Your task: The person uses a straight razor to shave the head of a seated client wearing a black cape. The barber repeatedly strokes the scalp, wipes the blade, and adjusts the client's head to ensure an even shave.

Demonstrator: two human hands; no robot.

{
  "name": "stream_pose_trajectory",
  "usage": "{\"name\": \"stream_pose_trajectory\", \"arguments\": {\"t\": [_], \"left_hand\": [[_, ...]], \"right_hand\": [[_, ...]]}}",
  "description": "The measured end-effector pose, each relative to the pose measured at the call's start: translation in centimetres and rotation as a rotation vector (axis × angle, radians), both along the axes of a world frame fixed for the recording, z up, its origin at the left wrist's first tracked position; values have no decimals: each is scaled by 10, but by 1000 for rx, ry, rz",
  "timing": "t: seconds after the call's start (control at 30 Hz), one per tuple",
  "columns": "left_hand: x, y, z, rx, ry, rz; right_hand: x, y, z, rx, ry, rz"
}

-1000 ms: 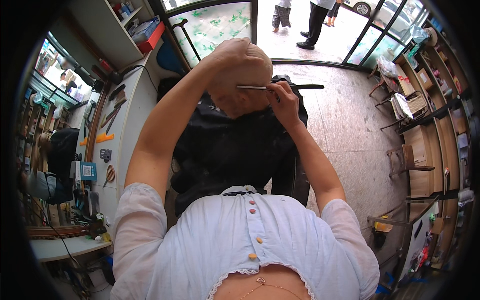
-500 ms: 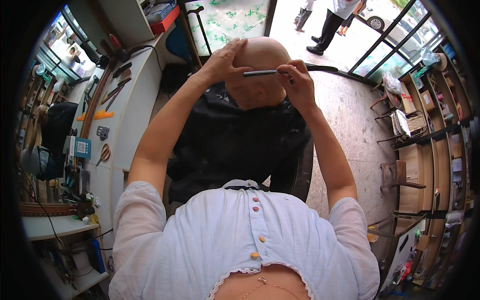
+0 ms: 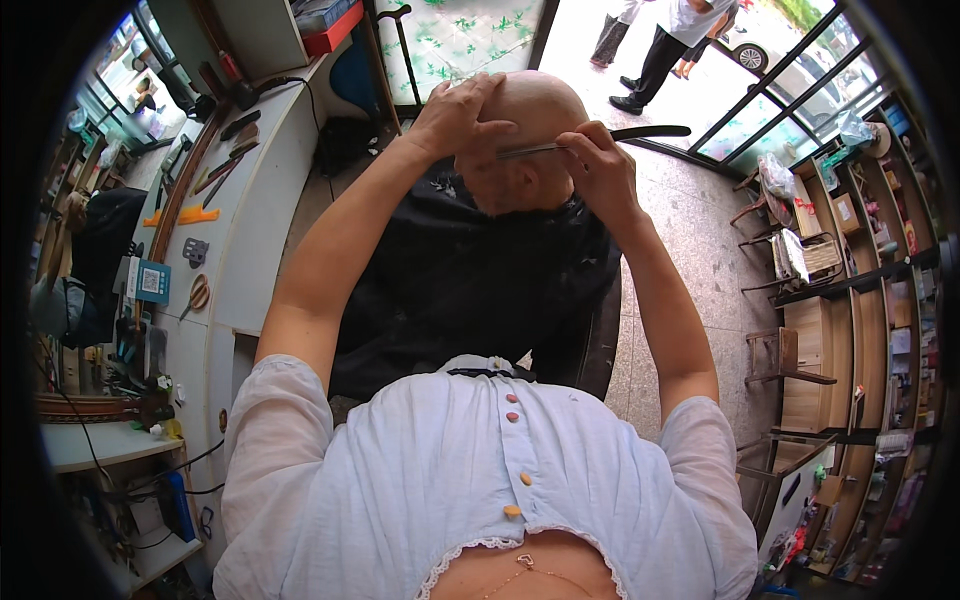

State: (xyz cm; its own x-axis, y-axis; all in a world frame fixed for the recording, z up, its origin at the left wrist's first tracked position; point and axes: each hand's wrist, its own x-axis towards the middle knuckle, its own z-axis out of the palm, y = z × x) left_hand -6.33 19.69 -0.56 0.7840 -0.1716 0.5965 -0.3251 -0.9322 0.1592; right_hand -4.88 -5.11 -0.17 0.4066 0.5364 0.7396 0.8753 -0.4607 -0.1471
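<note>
A person's shaved head [image 3: 540, 105] leans in front of me, tipped to one side, above a black cape [image 3: 470, 270] with pale hair bits on it. My left hand [image 3: 455, 118] lies flat on the head's left side, fingers spread and thumb out. Pinched in my right hand [image 3: 600, 165] is a straight razor [image 3: 652, 132]; its dark handle sticks out to the right. The thin metal blade reaches left across the side of the head above the ear [image 3: 527, 178], close to my left thumb. Whether the edge touches skin, I cannot tell.
On the white counter [image 3: 265, 185] to the left are scissors [image 3: 199, 293], an orange comb [image 3: 200, 215], brushes and a hair dryer [image 3: 243, 93]. A cane [image 3: 404, 60] leans at the back. People stand outside the doorway [image 3: 650, 60]. Chairs [image 3: 790, 355] and shelves [image 3: 870, 340] line the right side.
The razor has turned, its blade tip dipping lower and its handle rising slightly. My left hand has shifted a little right on the head.
</note>
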Motion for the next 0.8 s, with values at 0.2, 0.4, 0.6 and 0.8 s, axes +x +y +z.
{"name": "stream_pose_trajectory", "arguments": {"t": [0.2,0.4,0.6,0.8], "left_hand": [[0,-3,1,-12,35,1],[3,-4,1,-166,159,-79],[-9,-8,-15,-139,143,27],[-26,-14,-31,-186,177,81]], "right_hand": [[4,-5,-1,-48,-19,-10],[1,-2,4,307,251,108],[-11,-21,-1,994,1201,311],[-34,-86,-35,735,1289,38]]}}
